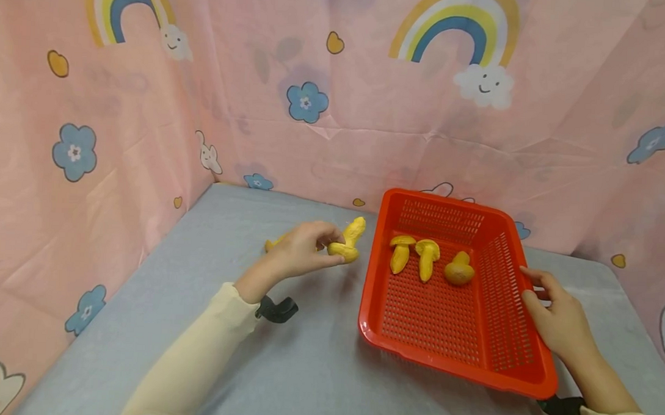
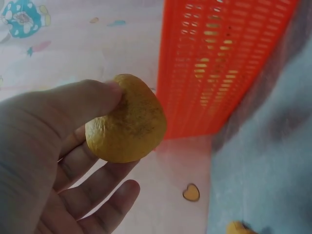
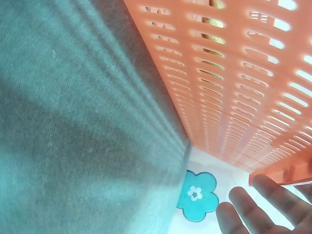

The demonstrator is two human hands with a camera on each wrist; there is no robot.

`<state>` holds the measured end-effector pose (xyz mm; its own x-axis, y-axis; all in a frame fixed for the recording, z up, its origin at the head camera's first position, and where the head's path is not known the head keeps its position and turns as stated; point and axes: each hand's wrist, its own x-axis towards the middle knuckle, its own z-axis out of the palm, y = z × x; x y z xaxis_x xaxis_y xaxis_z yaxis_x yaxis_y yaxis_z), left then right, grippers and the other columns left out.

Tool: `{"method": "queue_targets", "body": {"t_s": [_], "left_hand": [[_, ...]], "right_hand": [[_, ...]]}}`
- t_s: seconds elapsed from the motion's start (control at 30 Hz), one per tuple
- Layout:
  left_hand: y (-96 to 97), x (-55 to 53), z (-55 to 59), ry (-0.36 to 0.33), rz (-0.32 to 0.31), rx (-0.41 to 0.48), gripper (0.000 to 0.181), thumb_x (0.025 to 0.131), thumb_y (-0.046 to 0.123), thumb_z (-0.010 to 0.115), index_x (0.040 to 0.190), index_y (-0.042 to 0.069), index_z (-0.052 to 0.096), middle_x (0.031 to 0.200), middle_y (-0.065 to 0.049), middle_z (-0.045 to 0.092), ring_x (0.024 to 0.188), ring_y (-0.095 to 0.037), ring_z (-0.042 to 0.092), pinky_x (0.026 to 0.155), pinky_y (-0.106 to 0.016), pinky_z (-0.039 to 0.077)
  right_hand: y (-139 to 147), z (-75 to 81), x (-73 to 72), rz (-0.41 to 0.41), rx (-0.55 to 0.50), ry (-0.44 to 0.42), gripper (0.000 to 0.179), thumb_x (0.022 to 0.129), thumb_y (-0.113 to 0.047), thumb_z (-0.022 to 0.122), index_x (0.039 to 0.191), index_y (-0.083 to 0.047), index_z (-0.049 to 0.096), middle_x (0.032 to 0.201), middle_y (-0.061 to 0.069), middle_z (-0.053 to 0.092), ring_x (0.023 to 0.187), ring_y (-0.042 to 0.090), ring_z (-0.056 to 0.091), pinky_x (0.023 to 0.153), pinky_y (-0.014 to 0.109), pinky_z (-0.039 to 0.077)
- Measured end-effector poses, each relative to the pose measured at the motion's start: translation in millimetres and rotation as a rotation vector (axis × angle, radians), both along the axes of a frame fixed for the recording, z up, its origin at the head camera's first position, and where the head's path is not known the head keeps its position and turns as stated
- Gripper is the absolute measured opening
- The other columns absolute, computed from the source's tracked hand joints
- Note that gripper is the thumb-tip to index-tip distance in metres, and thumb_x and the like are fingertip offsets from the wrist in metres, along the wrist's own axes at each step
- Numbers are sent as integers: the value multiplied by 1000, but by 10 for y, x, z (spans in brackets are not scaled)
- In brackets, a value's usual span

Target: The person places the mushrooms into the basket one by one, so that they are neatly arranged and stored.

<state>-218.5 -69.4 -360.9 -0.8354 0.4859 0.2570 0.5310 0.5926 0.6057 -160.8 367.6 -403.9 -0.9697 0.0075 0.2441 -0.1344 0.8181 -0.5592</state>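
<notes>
My left hand [image 1: 298, 250] pinches a yellow mushroom [image 1: 351, 237] by its cap between thumb and fingers, just left of the basket and above the table. In the head view its stem points up; the left wrist view shows the rounded cap [image 2: 134, 124] facing the camera. My right hand [image 1: 562, 319] holds the right rim of a red plastic basket [image 1: 426, 358]. Inside the basket lie three yellow mushrooms, one with a slim stem [image 1: 400, 259], a middle one [image 1: 427, 263] and a rounder one [image 1: 459, 271]. Behind my left hand, another yellow piece [image 1: 270, 245] is mostly hidden.
A grey-blue cloth [image 1: 305, 365] covers the table under the basket. Pink printed curtains [image 1: 356, 147] stand close behind the table and along its left side. The basket takes up much of the table's right half.
</notes>
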Motion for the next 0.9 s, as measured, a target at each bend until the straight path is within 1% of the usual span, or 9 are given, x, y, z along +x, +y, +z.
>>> {"method": "queue_targets", "body": {"t_s": [0.07,0.17,0.3,0.4,0.5,0.6,0.73,0.9], "left_hand": [[48,-3,24,4,-16,7,19,80,20,77,93,15,65,89,4,64,84,-13,56,80,-33,53],[120,-4,52,26,-39,-1,20,81,20,77,95,14,65,89,3,63,84,-17,58,80,-33,54],[206,9,94,38,-76,-2,21,82,21,77,97,13,65,91,3,64,85,-20,60,79,-28,54],[261,23,133,24,-91,-6,23,82,22,76,100,13,65,95,4,65,86,-18,60,80,-25,53],[311,28,165,9,-99,-22,24,83,23,76,102,15,65,97,5,65,85,-13,60,80,-21,52],[363,10,176,-4,-114,-19,24,83,22,76,102,14,65,97,5,65,84,-10,60,80,-22,53],[447,-24,179,-10,-143,-25,23,83,22,76,101,13,65,95,4,65,82,-8,59,80,-27,55],[566,-44,199,12,-166,-89,25,83,27,76,100,14,65,93,5,65,84,-7,58,80,-25,52]], "right_hand": [[2,-1,1,-1,0,3,45,98,-17,42,138,0,45,116,37,56,93,47,58,50,19,46],[7,-5,1,-2,5,5,44,98,-17,43,138,0,45,116,37,56,93,47,58,50,19,46],[13,-15,-2,2,11,5,44,98,-18,43,139,0,45,116,36,56,92,46,58,50,19,46],[12,-19,-4,5,9,1,45,98,-18,43,139,0,44,116,36,56,92,46,58,50,20,46],[7,-20,-7,5,5,-1,45,98,-18,43,140,0,44,116,36,55,92,47,59,50,20,47],[5,-17,-9,3,3,2,45,98,-18,42,140,0,44,115,37,56,91,47,59,49,20,46],[4,-14,-5,4,3,7,45,98,-17,42,139,0,44,115,37,56,90,47,59,49,20,46],[6,-14,-3,4,11,8,45,98,-18,42,139,0,44,115,37,56,91,47,59,50,20,46]]}}
